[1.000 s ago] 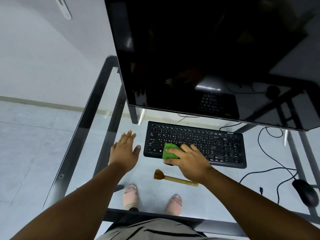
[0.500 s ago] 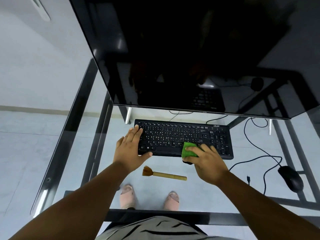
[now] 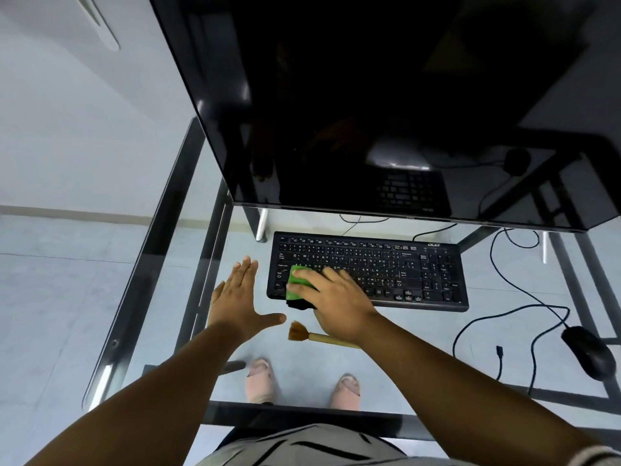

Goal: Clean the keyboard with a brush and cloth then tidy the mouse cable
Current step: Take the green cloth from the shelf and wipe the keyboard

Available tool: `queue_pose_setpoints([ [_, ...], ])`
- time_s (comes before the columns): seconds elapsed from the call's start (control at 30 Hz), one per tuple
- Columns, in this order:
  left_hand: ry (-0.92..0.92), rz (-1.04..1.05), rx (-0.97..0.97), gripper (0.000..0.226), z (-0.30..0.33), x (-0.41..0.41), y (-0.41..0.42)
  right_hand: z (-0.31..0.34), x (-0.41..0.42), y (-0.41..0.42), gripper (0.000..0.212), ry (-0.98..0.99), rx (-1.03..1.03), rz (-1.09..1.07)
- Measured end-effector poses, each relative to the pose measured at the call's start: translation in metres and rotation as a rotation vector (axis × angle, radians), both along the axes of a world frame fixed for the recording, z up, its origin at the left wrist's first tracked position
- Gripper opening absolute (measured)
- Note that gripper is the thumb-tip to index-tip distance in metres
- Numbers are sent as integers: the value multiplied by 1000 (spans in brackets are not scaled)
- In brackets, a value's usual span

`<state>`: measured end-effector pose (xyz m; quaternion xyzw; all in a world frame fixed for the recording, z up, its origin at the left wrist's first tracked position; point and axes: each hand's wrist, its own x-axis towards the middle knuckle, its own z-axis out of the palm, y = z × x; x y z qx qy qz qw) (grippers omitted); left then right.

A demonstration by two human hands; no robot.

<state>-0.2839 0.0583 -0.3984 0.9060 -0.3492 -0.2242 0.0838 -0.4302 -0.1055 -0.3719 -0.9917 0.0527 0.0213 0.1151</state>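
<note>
A black keyboard (image 3: 386, 267) lies on the glass desk under the monitor. My right hand (image 3: 336, 301) presses a green cloth (image 3: 297, 276) onto the keyboard's left end. My left hand (image 3: 240, 297) rests flat and open on the glass just left of the keyboard, touching nothing else. A brush (image 3: 302, 332) with brown bristles and a pale wooden handle lies on the glass in front of the keyboard, its handle partly hidden under my right wrist. The black mouse (image 3: 586, 351) sits at the right edge, its cable (image 3: 504, 314) looping loosely across the glass.
A large dark monitor (image 3: 369, 112) overhangs the back of the desk. The desk has a glass top with a black metal frame (image 3: 161, 237); my feet show through it. A loose cable end with a plug (image 3: 499, 351) lies left of the mouse.
My right hand has swept the green cloth from the keyboard's right-middle back to its left end. My left hand has come off the keyboard's left edge onto the glass.
</note>
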Motion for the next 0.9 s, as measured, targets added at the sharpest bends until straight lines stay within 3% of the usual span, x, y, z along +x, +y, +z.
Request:
queue_pose_setpoints([
  [0.33,-15,-47,-24,118,-3,7,21,-5,8,5,63,48,195,-33],
  [0.5,-24,-74,-24,118,-4,13,28,-8,20,16,57,75,80,129],
  [0.9,22,-108,12,118,-3,18,35,6,6,-15,48,181,66,141],
])
